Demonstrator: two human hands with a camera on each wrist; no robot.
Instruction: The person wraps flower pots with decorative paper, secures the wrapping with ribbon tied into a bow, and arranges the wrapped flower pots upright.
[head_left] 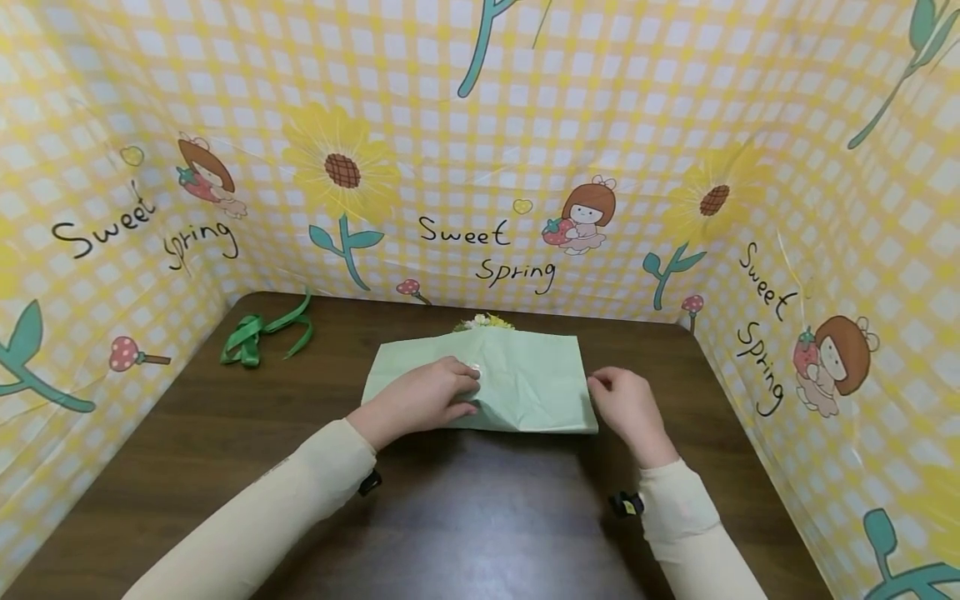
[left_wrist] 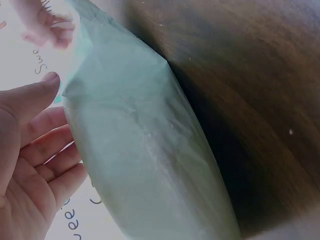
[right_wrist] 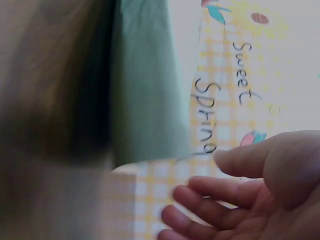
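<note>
A sheet of light green wrapping paper (head_left: 536, 379) stands creased and folded over at the middle of the table. White and yellow flowers (head_left: 483, 321) peek out above its far edge, their lower part hidden. My left hand (head_left: 423, 396) lies against the paper's near face, left of centre; its fingers (left_wrist: 55, 132) are extended at the paper's edge in the left wrist view. Beside the paper's right edge is my right hand (head_left: 626, 408). In the right wrist view its thumb and loosely bent fingers (right_wrist: 220, 210) are apart, with nothing between them, near the paper's corner.
A loose green ribbon (head_left: 251, 337) lies in loops at the table's back left. The brown wooden table (head_left: 480, 517) is enclosed at the back and sides by a yellow checked cloth (head_left: 465, 167) printed with flowers and words.
</note>
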